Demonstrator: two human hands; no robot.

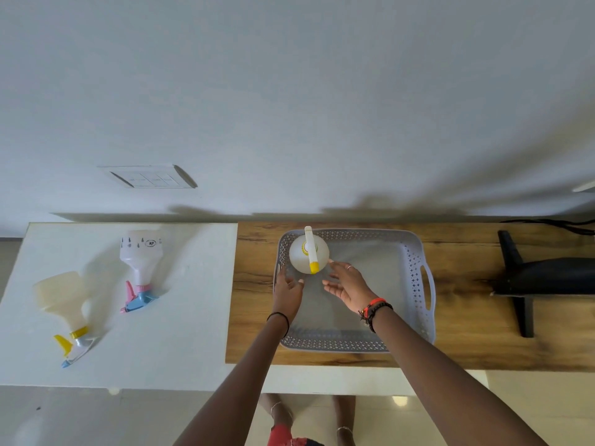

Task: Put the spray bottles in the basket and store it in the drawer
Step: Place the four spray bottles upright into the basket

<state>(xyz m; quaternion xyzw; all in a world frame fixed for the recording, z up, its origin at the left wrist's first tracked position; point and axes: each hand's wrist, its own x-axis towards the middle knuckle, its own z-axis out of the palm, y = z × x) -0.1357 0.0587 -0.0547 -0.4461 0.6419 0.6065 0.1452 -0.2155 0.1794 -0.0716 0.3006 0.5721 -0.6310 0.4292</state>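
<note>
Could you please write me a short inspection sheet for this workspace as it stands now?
Surface: wooden-topped counter on the right, adjoining white table on the left.
Job's things: grey perforated plastic basket on the wood; white bottle with yellow-tipped sprayer upright in its far left corner; translucent bottle with pink and blue trigger and cream bottle with yellow trigger lying on the white table. No drawer in view.
Clutter: black object on the wood at right.
Hands: left hand and right hand open over the basket, holding nothing.
Cables: black cable at far right.
Surroundings: white wall with switch plate; tiled floor.
</note>
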